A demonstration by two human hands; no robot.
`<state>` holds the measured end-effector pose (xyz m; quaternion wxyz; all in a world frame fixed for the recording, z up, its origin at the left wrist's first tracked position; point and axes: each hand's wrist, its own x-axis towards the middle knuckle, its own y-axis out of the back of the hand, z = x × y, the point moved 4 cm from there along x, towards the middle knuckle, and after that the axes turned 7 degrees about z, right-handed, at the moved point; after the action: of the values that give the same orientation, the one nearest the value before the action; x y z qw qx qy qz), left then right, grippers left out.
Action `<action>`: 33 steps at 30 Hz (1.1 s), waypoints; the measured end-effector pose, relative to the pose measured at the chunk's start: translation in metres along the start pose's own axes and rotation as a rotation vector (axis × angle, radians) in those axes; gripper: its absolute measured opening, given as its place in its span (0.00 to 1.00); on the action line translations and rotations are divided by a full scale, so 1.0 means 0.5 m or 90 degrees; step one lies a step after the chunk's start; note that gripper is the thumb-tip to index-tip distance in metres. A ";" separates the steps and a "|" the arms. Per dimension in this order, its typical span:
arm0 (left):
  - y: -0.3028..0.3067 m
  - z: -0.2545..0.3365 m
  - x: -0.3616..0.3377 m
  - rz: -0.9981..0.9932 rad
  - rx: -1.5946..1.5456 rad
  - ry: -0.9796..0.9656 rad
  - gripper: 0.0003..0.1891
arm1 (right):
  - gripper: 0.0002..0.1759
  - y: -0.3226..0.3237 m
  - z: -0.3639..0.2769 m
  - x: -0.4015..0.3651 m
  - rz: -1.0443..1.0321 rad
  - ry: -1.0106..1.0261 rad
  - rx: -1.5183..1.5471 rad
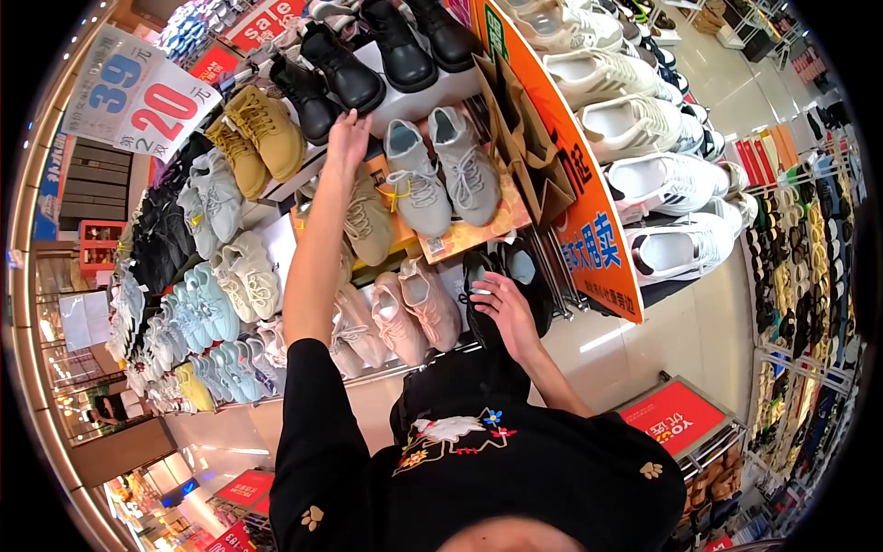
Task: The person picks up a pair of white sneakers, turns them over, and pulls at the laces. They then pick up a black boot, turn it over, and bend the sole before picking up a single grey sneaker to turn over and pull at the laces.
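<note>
My left hand (349,140) reaches up to the toe of a black boot (342,69) in the upper row, its fingertips at the boot's front edge. Whether it grips the boot is hard to tell. My right hand (506,308) is lower, its fingers apart, over a pair of black shoes (478,317) with grey insoles at the display's front edge. Grey sneakers (421,179) stand on a patterned box between the two hands. Beige knit shoes (368,221) are beside my left forearm, and pink sneakers (430,304) stand left of my right hand.
Tan boots (267,133) and rows of sneakers fill the left side. Brown paper bags (524,147) stand beside an orange sign (589,202). White sneakers (667,179) line the right. A red sign (674,417) is at lower right, near a slipper rack (800,276).
</note>
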<state>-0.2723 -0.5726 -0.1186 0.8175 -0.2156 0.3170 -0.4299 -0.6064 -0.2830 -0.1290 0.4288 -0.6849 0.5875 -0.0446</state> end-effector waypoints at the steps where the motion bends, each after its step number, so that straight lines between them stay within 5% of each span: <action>1: 0.007 -0.001 0.004 0.041 0.021 0.022 0.18 | 0.24 0.006 0.003 0.000 -0.003 -0.005 0.001; 3: 0.016 0.003 0.018 -0.022 0.056 0.037 0.14 | 0.23 0.014 0.005 0.003 0.001 -0.016 0.003; 5: 0.043 0.005 0.036 0.059 0.070 0.084 0.07 | 0.22 0.018 0.003 0.006 -0.006 -0.018 -0.029; 8: 0.072 0.019 0.021 0.033 0.116 0.080 0.09 | 0.20 0.021 0.000 0.012 -0.015 -0.019 -0.075; 13: 0.040 0.022 -0.187 -0.027 0.258 -0.048 0.22 | 0.18 0.061 0.025 0.000 -0.004 -0.054 -0.151; 19: 0.092 -0.048 -0.493 0.030 0.538 -0.215 0.15 | 0.14 0.116 0.024 -0.004 0.080 0.060 -0.341; 29: 0.256 -0.258 -0.780 0.069 0.476 0.095 0.12 | 0.07 0.114 -0.092 0.113 0.151 0.261 -0.614; 33: 0.260 -0.264 -0.793 0.062 0.491 0.143 0.12 | 0.20 0.007 -0.130 0.196 0.065 0.499 -0.709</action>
<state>-0.4620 -0.1802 -0.1611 0.8182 0.1705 0.2296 -0.4987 -0.6156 -0.4000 -0.1337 -0.2303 -0.7083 0.6660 0.0401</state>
